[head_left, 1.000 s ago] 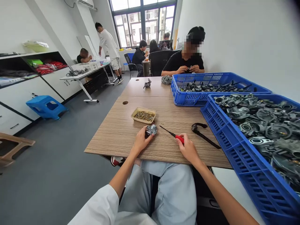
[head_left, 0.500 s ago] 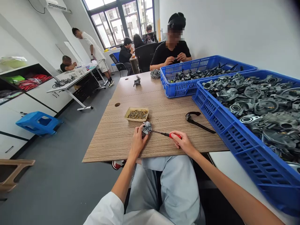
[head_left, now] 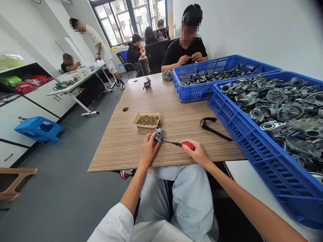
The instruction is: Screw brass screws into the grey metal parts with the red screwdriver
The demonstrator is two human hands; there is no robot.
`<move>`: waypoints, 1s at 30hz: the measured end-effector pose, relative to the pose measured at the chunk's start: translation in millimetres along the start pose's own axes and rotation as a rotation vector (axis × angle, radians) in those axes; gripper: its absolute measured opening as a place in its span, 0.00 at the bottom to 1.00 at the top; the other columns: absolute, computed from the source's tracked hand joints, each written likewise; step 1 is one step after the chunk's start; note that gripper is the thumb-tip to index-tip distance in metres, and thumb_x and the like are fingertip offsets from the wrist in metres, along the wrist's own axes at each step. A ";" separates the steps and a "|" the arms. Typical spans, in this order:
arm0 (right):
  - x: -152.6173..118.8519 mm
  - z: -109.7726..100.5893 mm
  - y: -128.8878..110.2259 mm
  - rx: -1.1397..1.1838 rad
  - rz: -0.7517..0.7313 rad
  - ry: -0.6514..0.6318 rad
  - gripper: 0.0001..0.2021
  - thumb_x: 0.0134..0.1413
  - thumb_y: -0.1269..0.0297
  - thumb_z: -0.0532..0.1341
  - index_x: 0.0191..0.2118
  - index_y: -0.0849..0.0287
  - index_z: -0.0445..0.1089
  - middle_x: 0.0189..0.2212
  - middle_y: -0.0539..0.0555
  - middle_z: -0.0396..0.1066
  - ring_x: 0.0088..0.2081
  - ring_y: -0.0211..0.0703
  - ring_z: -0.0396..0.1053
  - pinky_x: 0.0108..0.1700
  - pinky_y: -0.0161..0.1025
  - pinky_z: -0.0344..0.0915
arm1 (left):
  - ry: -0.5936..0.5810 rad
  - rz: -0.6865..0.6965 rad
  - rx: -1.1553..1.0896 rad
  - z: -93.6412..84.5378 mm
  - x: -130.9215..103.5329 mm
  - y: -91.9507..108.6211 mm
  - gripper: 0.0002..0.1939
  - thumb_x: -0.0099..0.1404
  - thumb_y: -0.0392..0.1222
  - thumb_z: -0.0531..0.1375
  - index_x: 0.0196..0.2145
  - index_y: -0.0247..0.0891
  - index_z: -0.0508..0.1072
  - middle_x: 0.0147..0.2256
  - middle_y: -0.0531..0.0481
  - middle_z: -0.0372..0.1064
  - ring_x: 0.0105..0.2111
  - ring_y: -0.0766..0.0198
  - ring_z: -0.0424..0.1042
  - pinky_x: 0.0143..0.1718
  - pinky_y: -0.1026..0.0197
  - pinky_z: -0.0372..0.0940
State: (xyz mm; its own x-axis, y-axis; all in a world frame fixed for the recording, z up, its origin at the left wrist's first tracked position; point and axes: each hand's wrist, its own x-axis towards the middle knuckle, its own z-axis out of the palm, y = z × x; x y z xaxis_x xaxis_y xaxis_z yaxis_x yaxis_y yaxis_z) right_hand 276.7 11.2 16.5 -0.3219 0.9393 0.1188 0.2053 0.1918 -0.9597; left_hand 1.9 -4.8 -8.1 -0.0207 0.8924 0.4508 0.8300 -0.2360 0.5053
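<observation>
My left hand (head_left: 148, 149) grips a small grey metal carburetor (head_left: 158, 134) on the wooden table, fingers closed round its left side. In my right hand (head_left: 196, 153) is a screwdriver (head_left: 188, 146) with a red handle. Its dark shaft points left, and the tip meets the right side of the carburetor; exactly where it seats is too small to tell. Just behind the carburetor stands a cream plastic tray (head_left: 135, 123) filled with many small brass-coloured screws (head_left: 148, 120).
Two blue crates (head_left: 228, 117) of metal parts line the right side. A black-strapped watch (head_left: 203, 123) lies right of my hands. Another carburetor (head_left: 147, 83) stands farther back on the table (head_left: 113, 148). A person in black (head_left: 185, 50) sits opposite, handling a small part.
The view has tilted and shifted slightly. The carburetor appears turned a little in my left hand, while the screwdriver stays against it.
</observation>
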 end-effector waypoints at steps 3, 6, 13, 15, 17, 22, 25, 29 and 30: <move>-0.2 1.0 1.8 -0.035 -0.020 0.011 0.14 0.63 0.53 0.61 0.40 0.59 0.76 0.21 0.49 0.68 0.25 0.43 0.69 0.29 0.37 0.65 | 0.023 0.015 0.045 0.2 -0.5 -1.7 0.30 0.68 0.35 0.61 0.65 0.48 0.64 0.55 0.43 0.65 0.55 0.52 0.68 0.60 0.50 0.66; 0.2 1.6 3.6 -0.036 -0.023 0.014 0.14 0.64 0.52 0.60 0.40 0.58 0.76 0.20 0.49 0.68 0.25 0.43 0.69 0.28 0.37 0.65 | 0.039 0.024 0.097 -0.1 -0.3 -2.2 0.28 0.67 0.36 0.63 0.64 0.48 0.66 0.54 0.43 0.67 0.55 0.50 0.66 0.60 0.47 0.66; 0.9 1.7 7.1 -0.034 -0.029 0.007 0.15 0.65 0.52 0.59 0.41 0.58 0.76 0.19 0.48 0.65 0.24 0.42 0.68 0.27 0.36 0.63 | 0.069 0.002 -0.013 -0.9 1.5 -3.5 0.26 0.68 0.34 0.62 0.62 0.48 0.68 0.58 0.43 0.65 0.59 0.52 0.67 0.63 0.47 0.65; 0.9 1.7 7.1 -0.028 -0.031 0.005 0.15 0.65 0.51 0.59 0.42 0.58 0.76 0.19 0.48 0.66 0.25 0.42 0.68 0.27 0.36 0.63 | 0.064 -0.007 -0.047 -1.4 2.0 -4.2 0.26 0.68 0.34 0.61 0.62 0.48 0.67 0.58 0.44 0.65 0.59 0.53 0.68 0.64 0.48 0.65; 0.7 1.7 5.5 -0.020 -0.032 0.002 0.16 0.65 0.51 0.59 0.42 0.58 0.76 0.21 0.49 0.68 0.25 0.43 0.69 0.28 0.36 0.64 | 0.071 -0.012 -0.073 -2.4 2.7 -4.7 0.25 0.69 0.35 0.61 0.62 0.47 0.67 0.58 0.44 0.65 0.59 0.54 0.69 0.64 0.49 0.65; -0.9 2.5 -3.8 -0.036 -0.042 -0.010 0.15 0.65 0.52 0.60 0.40 0.58 0.77 0.26 0.51 0.72 0.29 0.44 0.70 0.30 0.37 0.64 | 0.074 -0.031 -0.135 -5.5 4.7 -5.9 0.23 0.69 0.36 0.61 0.61 0.45 0.68 0.57 0.43 0.67 0.58 0.53 0.69 0.63 0.49 0.66; -1.7 2.8 -7.1 -0.040 -0.043 -0.008 0.15 0.65 0.52 0.60 0.41 0.58 0.77 0.26 0.52 0.73 0.32 0.45 0.71 0.30 0.37 0.65 | 0.066 -0.033 -0.156 -6.6 5.3 -6.2 0.22 0.70 0.37 0.61 0.60 0.44 0.68 0.57 0.43 0.68 0.57 0.53 0.70 0.61 0.49 0.68; -2.0 3.0 -7.3 -0.034 -0.048 -0.006 0.15 0.65 0.51 0.60 0.41 0.58 0.77 0.28 0.52 0.74 0.34 0.46 0.72 0.31 0.37 0.65 | 0.054 -0.025 -0.147 -6.8 5.2 -5.7 0.21 0.70 0.39 0.60 0.60 0.45 0.68 0.57 0.42 0.68 0.58 0.52 0.70 0.61 0.49 0.68; -1.9 3.0 -7.1 -0.038 -0.053 -0.006 0.15 0.65 0.51 0.59 0.41 0.58 0.77 0.28 0.52 0.74 0.34 0.46 0.72 0.32 0.37 0.66 | 0.051 -0.021 -0.145 -6.6 5.1 -5.7 0.21 0.70 0.39 0.60 0.60 0.45 0.68 0.57 0.42 0.67 0.58 0.52 0.70 0.61 0.49 0.69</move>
State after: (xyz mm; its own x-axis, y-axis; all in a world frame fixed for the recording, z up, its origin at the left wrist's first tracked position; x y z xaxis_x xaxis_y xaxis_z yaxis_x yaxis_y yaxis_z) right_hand 273.1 7.2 22.3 -0.3386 0.9258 0.1679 0.2225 0.2522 -0.9418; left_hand -6.7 -1.4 -3.9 -0.0691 0.8777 0.4741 0.7397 -0.2738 0.6147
